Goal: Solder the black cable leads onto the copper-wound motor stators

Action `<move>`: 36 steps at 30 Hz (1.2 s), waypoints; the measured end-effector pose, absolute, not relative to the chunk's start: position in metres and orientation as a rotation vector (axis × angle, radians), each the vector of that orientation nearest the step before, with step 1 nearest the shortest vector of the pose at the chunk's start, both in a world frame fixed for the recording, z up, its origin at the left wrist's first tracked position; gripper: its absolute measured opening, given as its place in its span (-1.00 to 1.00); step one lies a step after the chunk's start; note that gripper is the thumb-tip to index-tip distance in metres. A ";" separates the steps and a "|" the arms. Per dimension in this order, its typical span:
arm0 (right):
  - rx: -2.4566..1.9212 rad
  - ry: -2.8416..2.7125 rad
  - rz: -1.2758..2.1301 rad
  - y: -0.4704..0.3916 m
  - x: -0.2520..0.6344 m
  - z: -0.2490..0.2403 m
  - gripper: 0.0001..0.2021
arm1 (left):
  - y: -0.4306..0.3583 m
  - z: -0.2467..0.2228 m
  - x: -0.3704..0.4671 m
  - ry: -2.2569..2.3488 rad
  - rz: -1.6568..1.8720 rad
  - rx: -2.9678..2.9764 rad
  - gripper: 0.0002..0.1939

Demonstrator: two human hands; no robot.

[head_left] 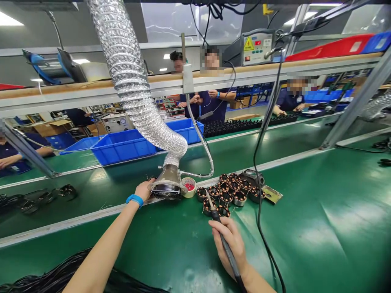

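My right hand (233, 244) is wrapped round the dark handle of a soldering iron (216, 215). The iron's metal tip points up and away, over the near left side of a cluster of motor stators (240, 198) with copper windings. My left hand (144, 191), a blue band at its wrist, reaches to the left side of the fume extractor hood (167, 185). Its fingers are mostly hidden there, so I cannot tell what they hold. Between hood and stators sits a pale tape-like ring (193, 193) with red inside.
A silver flexible duct (128, 73) drops to the hood. Black cables (259, 203) hang at right. Dark wires (39, 276) lie at lower left; more stators (67, 192) sit beyond the rail. Blue bins (122, 148) and co-workers (214, 101) are across the line.
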State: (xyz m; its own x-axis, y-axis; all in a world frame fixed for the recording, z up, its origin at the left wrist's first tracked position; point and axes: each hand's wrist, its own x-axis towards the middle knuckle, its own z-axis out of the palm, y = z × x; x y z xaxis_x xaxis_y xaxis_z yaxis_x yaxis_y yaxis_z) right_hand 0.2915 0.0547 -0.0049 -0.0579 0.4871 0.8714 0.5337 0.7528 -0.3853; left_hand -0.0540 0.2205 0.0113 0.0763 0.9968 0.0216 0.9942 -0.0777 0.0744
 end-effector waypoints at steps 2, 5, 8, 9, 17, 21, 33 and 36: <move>-0.823 -1.669 -0.044 0.054 0.293 -0.002 -0.68 | 0.213 0.016 -0.055 2.201 0.094 2.243 -0.58; -0.819 -1.644 -0.051 0.051 0.293 0.002 -0.67 | 0.192 0.026 -0.063 2.328 0.075 2.186 -0.63; -0.803 -1.646 -0.064 0.046 0.293 0.005 -0.66 | 0.155 0.032 -0.072 2.403 0.027 2.145 -0.63; -0.802 -1.646 -0.061 0.044 0.293 0.006 -0.65 | 0.139 0.032 -0.074 2.412 0.004 2.154 -0.63; -0.785 -1.583 0.012 0.036 0.295 0.003 -0.61 | 0.028 0.017 -0.005 2.331 -0.042 2.219 -0.71; -0.787 -1.605 0.005 0.037 0.295 -0.006 -0.63 | 0.014 0.020 0.080 2.225 0.236 2.107 -0.71; -0.854 -1.665 -0.078 0.044 0.285 -0.011 -0.72 | 0.078 0.065 -0.026 2.534 0.341 2.019 -0.69; -0.819 -1.772 -0.048 0.042 0.279 -0.013 -0.70 | 0.102 0.063 -0.094 2.570 0.274 1.945 -0.77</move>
